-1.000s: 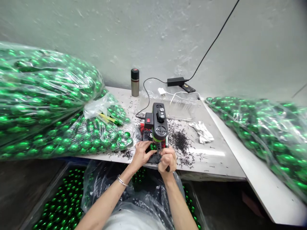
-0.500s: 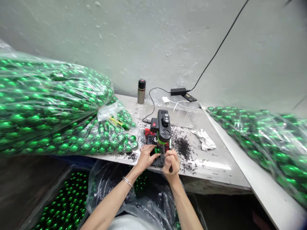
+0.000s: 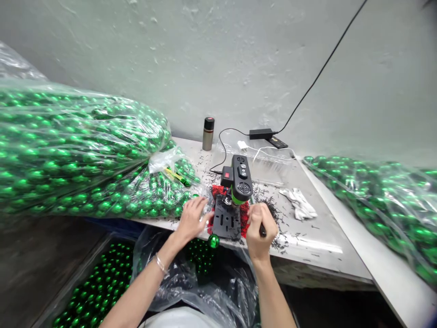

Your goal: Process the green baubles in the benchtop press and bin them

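The black bench press (image 3: 241,175) stands on the tabletop (image 3: 307,241), its long head running back to front, the round fan-vented end toward the person. Its slotted base plate (image 3: 227,223) lies the same way, flat on red material (image 3: 244,219). A shiny green ball (image 3: 214,241), round with no long axis, is at the plate's near left corner, below the left hand's thumb and well left of the right hand. Black scraps (image 3: 273,207) crowd the press's right side, with white gloves (image 3: 300,203) beyond; a bulging bag of green balls (image 3: 85,155) hems in the left. The left hand (image 3: 193,219) is open, fingers loosely spread at the bag's mouth; whether they touch it, I cannot tell. The right hand (image 3: 261,228) is closed around the black lever handle (image 3: 262,230).
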`<state>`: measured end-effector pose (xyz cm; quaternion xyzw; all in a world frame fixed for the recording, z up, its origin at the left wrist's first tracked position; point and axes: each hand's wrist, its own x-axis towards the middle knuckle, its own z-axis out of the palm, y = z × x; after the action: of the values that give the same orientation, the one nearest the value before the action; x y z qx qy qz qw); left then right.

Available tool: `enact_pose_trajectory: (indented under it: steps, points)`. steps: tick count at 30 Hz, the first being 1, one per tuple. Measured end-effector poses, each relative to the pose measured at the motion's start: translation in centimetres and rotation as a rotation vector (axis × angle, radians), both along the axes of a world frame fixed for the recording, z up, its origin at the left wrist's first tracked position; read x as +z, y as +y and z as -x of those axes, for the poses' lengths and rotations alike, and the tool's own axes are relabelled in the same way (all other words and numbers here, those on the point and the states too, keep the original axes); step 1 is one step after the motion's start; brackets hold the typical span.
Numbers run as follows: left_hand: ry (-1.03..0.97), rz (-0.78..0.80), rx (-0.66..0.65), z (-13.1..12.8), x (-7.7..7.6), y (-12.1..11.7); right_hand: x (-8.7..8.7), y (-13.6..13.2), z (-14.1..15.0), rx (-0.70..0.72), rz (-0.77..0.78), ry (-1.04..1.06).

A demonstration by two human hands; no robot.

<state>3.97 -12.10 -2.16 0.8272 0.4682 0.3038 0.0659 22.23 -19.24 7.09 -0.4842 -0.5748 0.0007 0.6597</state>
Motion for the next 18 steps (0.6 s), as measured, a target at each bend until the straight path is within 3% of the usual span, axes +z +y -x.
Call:
enact_pose_trajectory:
  steps: [2,5,10,15,18]
  points:
    - [0.198,0.082,0.105,0.4,2.0,2.7,-0.3,0.0,0.1,-0.004,-0.005,0.004]
    - [0.466,0.265,0.101,0.4,4.0,6.0,-0.4,0.0,0.1,-0.020,-0.008,-0.020]
    - [0.496,0.370,0.075,0.2,4.1,7.8,-0.6,0.0,0.0,-0.023,-0.032,-0.048]
    - [0.374,0.376,0.038,1.2,4.1,8.1,-0.9,0.1,-0.1,-0.026,-0.030,-0.057]
    - [-0.137,0.529,-0.044,1.9,4.1,7.3,-1.0,0.1,-0.1,-0.023,-0.041,-0.053]
